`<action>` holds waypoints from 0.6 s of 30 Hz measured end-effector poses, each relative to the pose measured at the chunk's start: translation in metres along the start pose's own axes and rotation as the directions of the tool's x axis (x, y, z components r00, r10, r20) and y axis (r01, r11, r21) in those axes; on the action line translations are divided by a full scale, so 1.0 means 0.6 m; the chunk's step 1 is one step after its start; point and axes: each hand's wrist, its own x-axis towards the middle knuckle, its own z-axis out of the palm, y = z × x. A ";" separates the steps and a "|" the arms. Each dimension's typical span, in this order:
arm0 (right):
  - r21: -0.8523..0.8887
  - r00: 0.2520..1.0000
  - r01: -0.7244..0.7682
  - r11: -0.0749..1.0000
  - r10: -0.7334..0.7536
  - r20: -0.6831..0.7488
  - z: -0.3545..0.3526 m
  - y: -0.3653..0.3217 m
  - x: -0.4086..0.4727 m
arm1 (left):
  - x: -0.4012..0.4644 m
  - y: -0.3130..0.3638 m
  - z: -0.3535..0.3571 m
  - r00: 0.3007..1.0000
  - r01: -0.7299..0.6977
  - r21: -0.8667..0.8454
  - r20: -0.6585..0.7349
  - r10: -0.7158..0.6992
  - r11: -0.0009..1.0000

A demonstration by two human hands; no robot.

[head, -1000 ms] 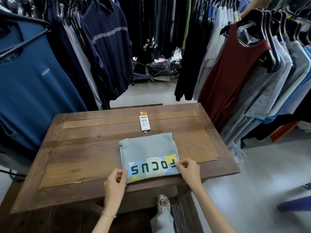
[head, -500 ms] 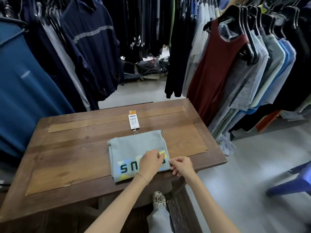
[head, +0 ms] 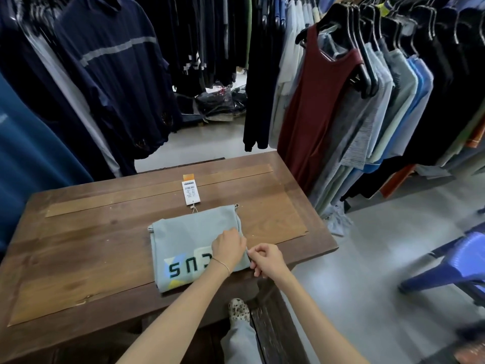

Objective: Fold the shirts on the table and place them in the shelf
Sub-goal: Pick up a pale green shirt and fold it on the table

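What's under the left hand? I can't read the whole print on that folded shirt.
The left hand rests on the folded shirt, covering part of its print; only "CUS" shows.

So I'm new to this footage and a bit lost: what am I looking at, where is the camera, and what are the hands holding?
There is no machine here: a person works with two bare hands, and one wide camera worn on the head looks forward and down at them. In front is a brown wooden table. On it lies a folded pale blue shirt with printed letters, and its white paper price tag rests on the wood just beyond it. The left hand reaches across and lies on the shirt's right side, fingers curled at the fabric's edge. The right hand pinches that same right edge near the table's front. Racks of hanging clothes surround the table. No shelf is in view.
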 end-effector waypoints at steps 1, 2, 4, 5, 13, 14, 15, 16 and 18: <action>-0.073 1.000 0.014 0.997 -0.013 0.015 -0.003 0.002 0.001 | 0.002 0.002 0.000 1.000 -0.001 -0.008 0.006 0.001 1.000; -0.156 0.999 0.030 0.987 -0.025 0.037 -0.006 0.004 0.001 | 0.004 0.003 0.000 1.000 0.001 -0.030 0.001 -0.001 1.000; -0.259 0.998 0.048 0.965 -0.033 0.061 -0.013 0.006 0.007 | 0.007 0.000 0.002 1.000 0.002 -0.085 -0.027 -0.004 0.996; -0.268 0.998 0.054 0.962 -0.043 0.046 -0.016 0.005 0.012 | 0.009 -0.004 0.002 0.999 -0.002 -0.102 -0.050 -0.003 0.995; -0.100 0.962 0.219 0.970 -0.232 -0.144 -0.020 -0.056 0.094 | 0.048 0.002 -0.019 0.993 -0.035 -0.005 -0.114 0.034 0.999; -0.071 0.964 0.217 0.973 -0.226 -0.142 -0.017 -0.065 0.104 | 0.056 0.005 -0.021 0.994 -0.026 0.016 -0.109 0.027 1.000; -0.044 0.964 0.220 0.974 -0.224 -0.144 -0.014 -0.071 0.112 | 0.063 0.007 -0.023 0.995 -0.012 0.035 -0.102 0.016 0.999; -0.015 0.964 0.223 0.975 -0.223 -0.148 -0.012 -0.076 0.119 | 0.068 0.009 -0.026 0.995 0.000 0.053 -0.097 0.005 0.999; 0.044 0.963 0.227 0.973 -0.218 -0.160 -0.007 -0.084 0.130 | 0.078 0.010 -0.029 0.996 0.020 0.058 -0.086 -0.015 0.998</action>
